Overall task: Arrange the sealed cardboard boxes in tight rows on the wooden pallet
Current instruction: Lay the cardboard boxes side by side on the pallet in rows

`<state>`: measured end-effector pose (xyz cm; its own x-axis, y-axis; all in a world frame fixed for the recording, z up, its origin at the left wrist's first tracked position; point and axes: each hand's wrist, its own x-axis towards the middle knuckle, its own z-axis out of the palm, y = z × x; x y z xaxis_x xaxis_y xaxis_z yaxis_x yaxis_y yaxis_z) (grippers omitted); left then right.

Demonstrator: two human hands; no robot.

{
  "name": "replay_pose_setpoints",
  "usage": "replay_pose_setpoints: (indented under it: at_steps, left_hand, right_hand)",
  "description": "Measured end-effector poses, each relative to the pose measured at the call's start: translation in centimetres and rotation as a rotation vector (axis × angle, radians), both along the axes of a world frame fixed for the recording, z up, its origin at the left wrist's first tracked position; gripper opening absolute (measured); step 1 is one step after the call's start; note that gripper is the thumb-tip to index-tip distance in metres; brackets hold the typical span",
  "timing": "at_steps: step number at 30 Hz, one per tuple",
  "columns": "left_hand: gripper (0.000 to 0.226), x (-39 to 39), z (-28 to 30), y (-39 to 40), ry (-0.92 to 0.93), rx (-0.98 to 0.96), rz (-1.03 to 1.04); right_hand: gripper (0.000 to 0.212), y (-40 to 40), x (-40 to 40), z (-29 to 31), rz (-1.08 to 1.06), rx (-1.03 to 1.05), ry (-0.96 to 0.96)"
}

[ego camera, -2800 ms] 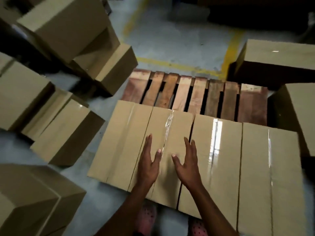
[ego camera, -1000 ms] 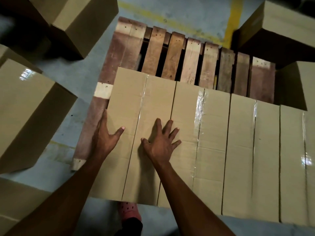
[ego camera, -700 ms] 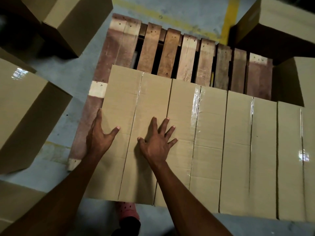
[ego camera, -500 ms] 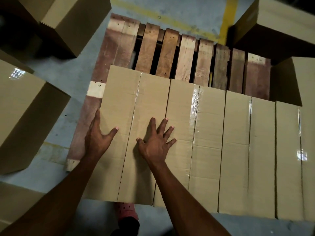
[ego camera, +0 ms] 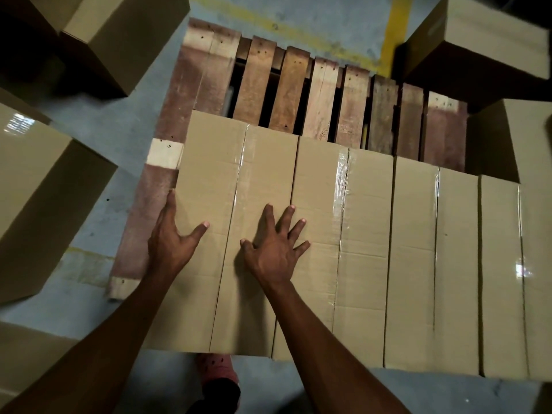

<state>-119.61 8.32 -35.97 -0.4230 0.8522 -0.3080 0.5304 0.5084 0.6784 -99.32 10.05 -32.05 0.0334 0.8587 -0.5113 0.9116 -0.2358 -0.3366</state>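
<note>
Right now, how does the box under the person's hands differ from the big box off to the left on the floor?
The box under the hands lies flat on the wooden pallet, pressed against its neighbour in the row; the left box sits alone on the concrete floor, turned at an angle. The left hand and right hand touch only the first. Both are plain brown, tape-sealed cardboard.

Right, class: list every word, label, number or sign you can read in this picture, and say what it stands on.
None can be read.
Sealed boxes on the pallet: plain cardboard and clear tape, no print.
Wooden pallet: bare slats, no markings.
Box at far right: a faint dark mark on its edge, too blurred to read.
Yellow floor line: paint only, no lettering.
</note>
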Motion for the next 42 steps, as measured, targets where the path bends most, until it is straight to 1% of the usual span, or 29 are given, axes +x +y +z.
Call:
replay_pose_setpoints:
  at_steps: [7, 13, 17, 20, 22, 26, 31, 34, 37, 42]
  left_hand:
    - [0.1, -0.4, -0.6, -0.2, -0.022, 0.041, -0.002]
    - [0.102, -1.3, -1.1, 0.0, -0.004, 0.012, -0.035]
    - [0.103, -2.0, -1.1, 0.4, -0.084, 0.011, -0.056]
    - [0.096, -2.0, -0.4, 0.8, -0.122, 0.018, -0.055]
    - [0.092, -1.9, -0.3, 0.9, -0.122, 0.015, -0.058]
    - [0.098, -2.0, -1.0, 0.9, -0.101, 0.023, -0.075]
    - [0.095, -1.2, -1.2, 1.0, -0.122, 0.015, -0.09]
    - [0.096, 0.3, -1.4, 1.7, -0.118, 0.011, -0.124]
    - [0.101, 0.5, -1.7, 2.0, -0.107, -0.008, -0.127]
    - [0.101, 0.5, -1.3, 1.9, -0.075, -0.026, -0.135]
  right_hand:
    - [0.098, -0.4, -0.2, 0.0, -0.004, 0.009, -0.008]
    - [0.099, -0.6, -0.6, -0.1, 0.006, 0.0, -0.013]
    - [0.101, -0.5, -0.7, -0.1, -0.007, -0.004, -0.001]
    - [0.101, -0.4, -0.5, -0.1, -0.01, -0.002, 0.011]
    - [0.1, -0.6, -0.4, -0.1, -0.006, 0.013, 0.014]
    - [0.098, -1.0, 0.0, -0.4, -0.019, 0.054, 0.016]
    - [0.098, -1.1, 0.5, -0.6, -0.035, 0.067, 0.007]
    - [0.099, -0.6, 1.7, -0.7, -0.074, 0.048, -0.001]
    - [0.1, -0.5, 2.4, -0.5, -0.057, 0.032, -0.012]
    - [0.099, -0.4, 2.2, -0.1, -0.05, 0.023, -0.015]
